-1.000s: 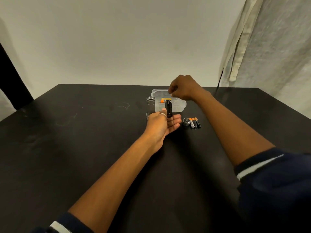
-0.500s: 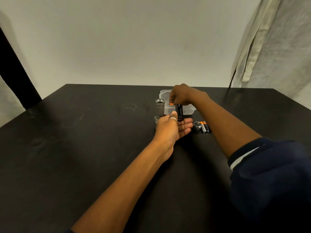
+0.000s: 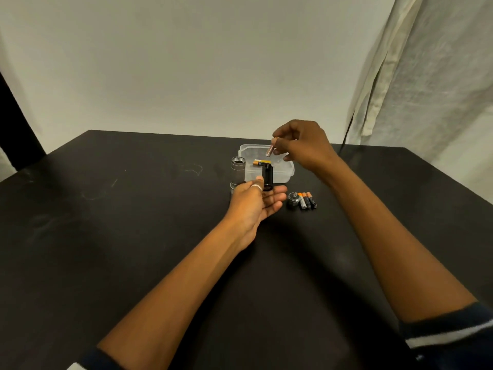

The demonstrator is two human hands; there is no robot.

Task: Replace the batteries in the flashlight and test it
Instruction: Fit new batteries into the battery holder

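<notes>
Right hand (image 3: 301, 148) raised, thumb and fingertips pinched on single battery (image 3: 270, 150), battery hanging tilted below fingertips, above clear plastic box (image 3: 282, 175). Left hand (image 3: 254, 202) palm-up, thumb pressing black battery holder (image 3: 268, 175) upright against fingers; ring on thumb. Inside box, just behind holder: orange-tipped battery (image 3: 257, 163). Left of left thumb: silver flashlight body (image 3: 237, 170) standing upright, open end up. Right of left fingertips: end cap (image 3: 293, 199), then three batteries (image 3: 307, 200) side by side on black table (image 3: 133, 236).
</notes>
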